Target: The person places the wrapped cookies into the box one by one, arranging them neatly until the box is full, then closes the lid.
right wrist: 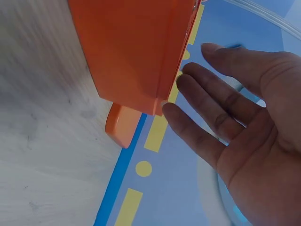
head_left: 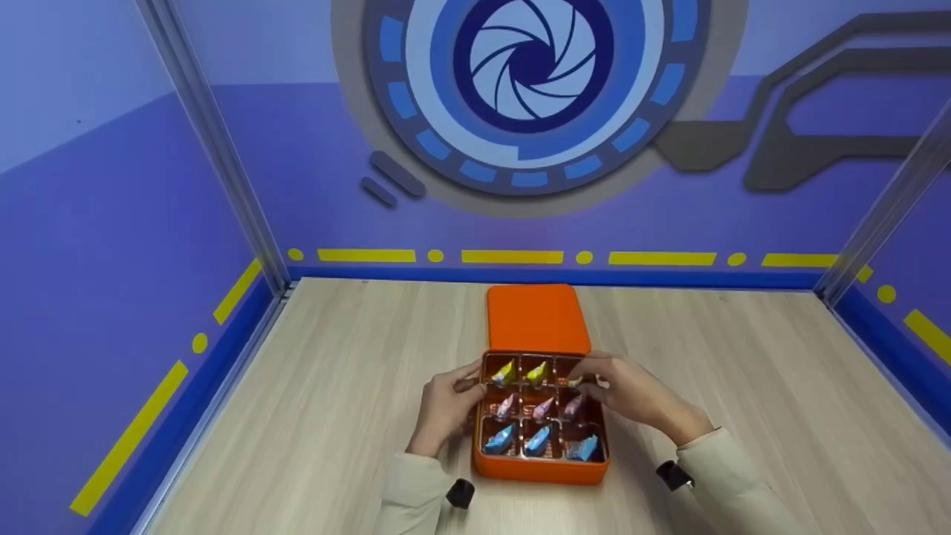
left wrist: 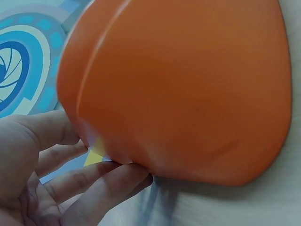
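Observation:
An orange box [head_left: 542,471] stands before me, its brown insert divided into small compartments. Wrapped candies lie in them: yellow ones [head_left: 536,372] at the back, pink ones [head_left: 543,408] in the middle, blue ones [head_left: 538,441] in front. My left hand [head_left: 444,405] holds the box's left side, thumb at the rim and fingers against the side wall [left wrist: 188,94]. Over the back right compartment is my right hand [head_left: 628,390], fingertips close to a yellowish candy [head_left: 574,382] partly hidden under them. In the right wrist view its thumb and fingers stand apart with nothing between them.
Directly behind the box lies a flat orange lid [head_left: 536,318] on the pale wooden table [head_left: 356,357]. A blue back wall [head_left: 297,171] and side walls with metal corner posts [head_left: 223,148] enclose the table.

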Demonstrator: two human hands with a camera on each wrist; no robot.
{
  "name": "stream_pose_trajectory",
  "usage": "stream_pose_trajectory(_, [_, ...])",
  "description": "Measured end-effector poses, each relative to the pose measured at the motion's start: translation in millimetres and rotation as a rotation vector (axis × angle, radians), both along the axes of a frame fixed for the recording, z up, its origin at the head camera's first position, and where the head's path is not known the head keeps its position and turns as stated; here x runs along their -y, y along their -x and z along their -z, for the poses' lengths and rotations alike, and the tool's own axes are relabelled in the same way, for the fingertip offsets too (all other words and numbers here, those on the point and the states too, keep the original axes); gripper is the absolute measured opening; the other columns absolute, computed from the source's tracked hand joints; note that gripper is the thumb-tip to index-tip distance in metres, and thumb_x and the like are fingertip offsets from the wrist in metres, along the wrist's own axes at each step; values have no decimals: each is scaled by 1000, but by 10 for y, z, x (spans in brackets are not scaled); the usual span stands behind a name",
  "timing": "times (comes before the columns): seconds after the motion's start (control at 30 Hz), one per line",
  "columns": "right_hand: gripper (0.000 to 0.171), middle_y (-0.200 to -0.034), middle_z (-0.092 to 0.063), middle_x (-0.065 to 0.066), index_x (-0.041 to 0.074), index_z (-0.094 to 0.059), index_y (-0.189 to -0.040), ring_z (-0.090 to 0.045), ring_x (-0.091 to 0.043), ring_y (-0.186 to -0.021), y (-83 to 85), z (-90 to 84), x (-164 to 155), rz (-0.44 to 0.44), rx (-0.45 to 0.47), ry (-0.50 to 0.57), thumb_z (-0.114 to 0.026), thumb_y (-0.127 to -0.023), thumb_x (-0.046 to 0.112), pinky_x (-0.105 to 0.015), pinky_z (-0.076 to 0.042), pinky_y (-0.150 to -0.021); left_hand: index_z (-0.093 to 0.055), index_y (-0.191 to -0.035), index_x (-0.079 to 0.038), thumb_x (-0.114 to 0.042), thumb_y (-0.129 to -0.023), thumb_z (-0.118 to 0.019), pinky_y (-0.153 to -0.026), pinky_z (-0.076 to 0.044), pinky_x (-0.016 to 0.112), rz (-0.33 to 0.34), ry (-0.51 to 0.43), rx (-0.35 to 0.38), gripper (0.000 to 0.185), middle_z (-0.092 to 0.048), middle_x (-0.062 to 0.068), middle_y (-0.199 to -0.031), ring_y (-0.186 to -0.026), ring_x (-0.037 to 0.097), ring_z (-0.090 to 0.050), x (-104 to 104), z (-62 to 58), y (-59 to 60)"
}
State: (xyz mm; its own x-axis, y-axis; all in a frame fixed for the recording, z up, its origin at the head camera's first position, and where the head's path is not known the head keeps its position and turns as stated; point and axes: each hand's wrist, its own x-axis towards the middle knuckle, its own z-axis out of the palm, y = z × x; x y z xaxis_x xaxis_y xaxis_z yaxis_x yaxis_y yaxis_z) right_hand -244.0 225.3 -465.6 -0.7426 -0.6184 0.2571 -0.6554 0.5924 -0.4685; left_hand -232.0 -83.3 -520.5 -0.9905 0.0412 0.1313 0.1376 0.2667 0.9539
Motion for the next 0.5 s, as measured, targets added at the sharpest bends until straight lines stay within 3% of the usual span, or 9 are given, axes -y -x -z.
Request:
stream_pose_trajectory(0.13, [19,-110,-73,-7,4,-78,-115,-69,-24,-99,61,14,-40,19,31,51,-71,-99,-3,-45,-62,-87,-68,-142,-5,-4,-95,-72,-73,-64,37,4,-5,34,47,-76,19,-118,-99,23,-76,15,-36,-16])
stream_pose_trajectory(0.2, [17,-110,-73,-7,2,-77,-116,-70,-24,-99,105,22,-61,26,46,91,-70,-101,-1,-45,-62,-87,-68,-142,-6,-6,-96,-72,-63,-62,33,2,2,60,47,-77,17,-114,-84,17,-74,28,-67,-10])
stream_pose_trajectory(0.27, [16,-111,-73,-10,0,-76,-116,-71,-27,-100,149,30,-74,32,50,132,-70,-101,0,-46,-63,-86,-68,-143,-9,-10,-96,-73,-48,-53,27,-1,-7,93,47,-79,14,-106,-63,10,-65,46,-99,9])
stream_pose_trajectory(0.37, [19,-117,-72,-16,-3,-73,-121,-71,-33,-104,210,44,-86,46,61,172,-68,-103,3,-48,-63,-87,-67,-146,-11,-18,-98,-73,-38,-36,21,-9,-14,132,48,-78,11,-97,-46,7,-43,67,-168,61])
stream_pose_trajectory(0.4, [22,-120,-71,-17,-3,-72,-124,-71,-35,-106,226,45,-84,59,68,181,-68,-104,4,-48,-62,-88,-66,-147,-11,-20,-99,-73,-37,-34,20,-8,-15,139,49,-78,11,-97,-43,7,-37,70,-190,85])
stream_pose_trajectory(0.5, [32,-131,-66,-22,-3,-66,-135,-69,-38,-111,280,45,-65,104,88,209,-68,-105,7,-49,-61,-91,-65,-147,-9,-25,-100,-74,-39,-36,20,4,20,119,50,-76,16,-108,-42,7,-38,68,-259,168])
